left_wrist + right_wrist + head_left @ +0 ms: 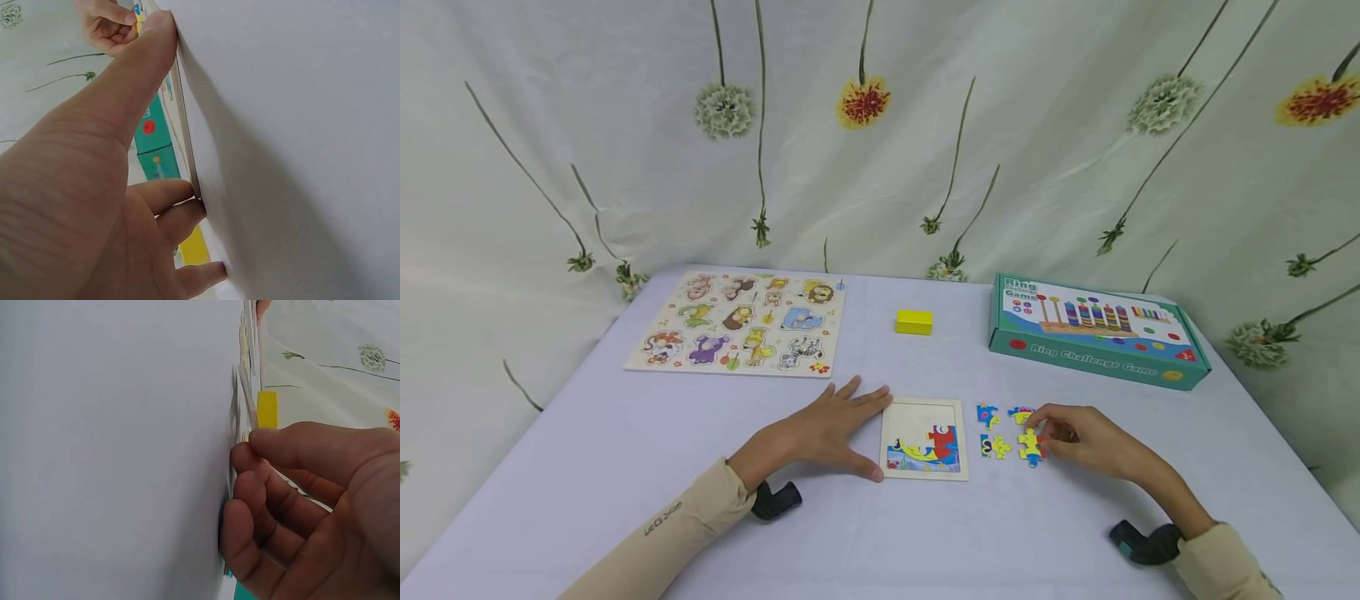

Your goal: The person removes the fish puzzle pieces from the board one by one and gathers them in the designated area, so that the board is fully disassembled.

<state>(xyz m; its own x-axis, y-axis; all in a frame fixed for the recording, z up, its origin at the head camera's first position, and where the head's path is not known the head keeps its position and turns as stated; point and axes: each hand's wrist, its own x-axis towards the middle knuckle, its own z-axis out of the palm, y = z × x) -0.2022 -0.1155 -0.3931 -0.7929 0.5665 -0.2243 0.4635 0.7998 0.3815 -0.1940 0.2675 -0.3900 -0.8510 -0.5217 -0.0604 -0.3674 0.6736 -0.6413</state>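
Note:
A small square wooden puzzle tray [921, 407] lies in front of me, with a red, yellow and blue picture partly filled in along its bottom and right side. My left hand [831, 427] is spread at its left edge, thumb at the near corner and fingertips at the far corner. To the tray's right, my right hand [1078, 437] pinches a yellow, blue and red puzzle piece [1029, 448] between thumb and forefinger. In the right wrist view that puzzle piece [248, 397] is tilted up from the table. Other loose pieces [987, 416] lie beside it.
An animal puzzle board [745, 325] lies at the back left. Behind the tray sits a yellow block [914, 322]. A green Ring Challenge Game box [1097, 333] occupies the back right, and a flower-patterned cloth [880, 167] hangs behind the table.

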